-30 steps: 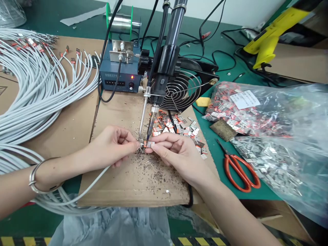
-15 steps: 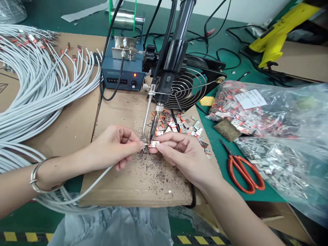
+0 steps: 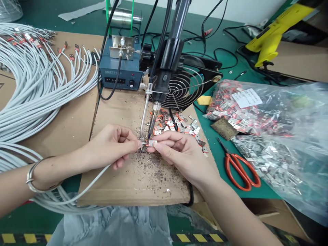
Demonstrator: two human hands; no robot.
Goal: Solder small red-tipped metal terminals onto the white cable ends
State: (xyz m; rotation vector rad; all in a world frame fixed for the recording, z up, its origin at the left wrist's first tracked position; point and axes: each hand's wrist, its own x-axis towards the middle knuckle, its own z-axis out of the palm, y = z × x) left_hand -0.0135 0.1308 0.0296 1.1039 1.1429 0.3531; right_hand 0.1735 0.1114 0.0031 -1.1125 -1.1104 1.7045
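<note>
My left hand (image 3: 116,145) pinches a light grey cable (image 3: 96,184) close to its end, and the cable trails down to the left. Between the thumb and fingers of my right hand (image 3: 179,153) is a small USB connector (image 3: 153,143), metal with an orange part. Cable end and connector meet under the tip of the soldering iron (image 3: 151,128), which is held in a stand. A thin metal solder feed tube (image 3: 144,118) comes down beside the tip. My fingertips hide the exact joint. Behind my right hand lie several loose USB connectors (image 3: 183,124).
A large bundle of grey cables (image 3: 30,102) fills the left. Behind stand a blue solder feeder box (image 3: 120,77), a solder spool (image 3: 120,17) and a fan (image 3: 183,90). Red-handled scissors (image 3: 242,171) and plastic bags of connectors (image 3: 269,167) lie right. Dark debris dots the cardboard (image 3: 115,191).
The red light on the feeder box has gone from bright to dim. The whole view has shifted slightly; both hands keep their hold at the iron's tip.
</note>
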